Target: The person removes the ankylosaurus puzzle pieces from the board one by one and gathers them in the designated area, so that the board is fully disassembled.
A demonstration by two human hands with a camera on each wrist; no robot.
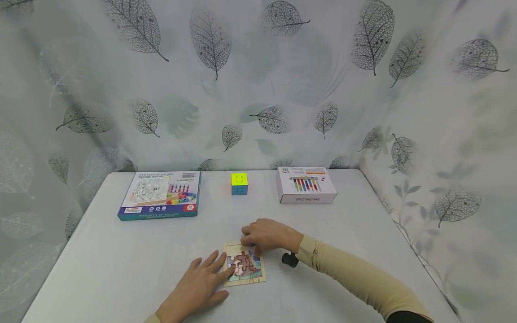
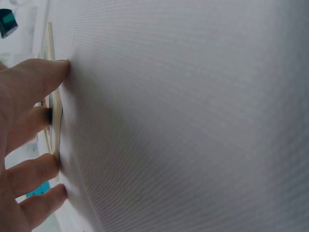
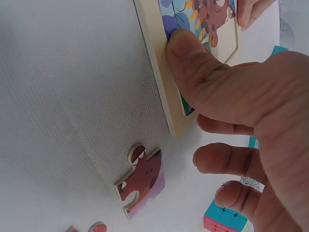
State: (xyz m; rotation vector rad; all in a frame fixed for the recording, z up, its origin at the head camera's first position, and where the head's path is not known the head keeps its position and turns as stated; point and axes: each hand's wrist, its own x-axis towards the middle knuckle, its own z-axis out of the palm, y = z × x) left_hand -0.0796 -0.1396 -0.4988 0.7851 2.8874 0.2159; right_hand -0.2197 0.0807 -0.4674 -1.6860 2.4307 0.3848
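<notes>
Your wooden puzzle tray (image 1: 245, 282) sits flat on the desk (image 1: 101, 269), directly ahead of you between your two hands. Your left hand (image 1: 203, 280) lies at its 8 o'clock with fingers spread wide: one reaches onto the puzzle pieces (image 1: 243, 265), others stay at the rim, and the thumb rests on the desk. That spread probably braces the tray against sliding while the other side is worked.

Your right hand (image 1: 268, 235) comes over the corner at 1 o'clock, its thumb laid across the frame with the tip on the picture, perhaps to press or settle a piece. The fingers bend beyond the far rim; you cannot tell whether they pinch anything, since the index finger is mostly hidden. Toward 11 o'clock inside the frame, a patch of bare wood shows.

The right wrist view shows a loose brown piece (image 3: 147, 174) on the desk just off that 1 o'clock corner, apart from the tray; this may be why you should keep that palm raised. The tray's raised rim is an edge for a piece to catch on.

For moving, you have the most room toward 9 and 3 o'clock, though your own sleeve (image 1: 355, 276) crosses the 4 o'clock side. The cube (image 1: 239, 184) stands at 12, the flat bead box (image 1: 159, 195) at 10, and the white box (image 1: 307, 193) between 1 and 2, all well apart from the tray, near the desk's far edge.
</notes>
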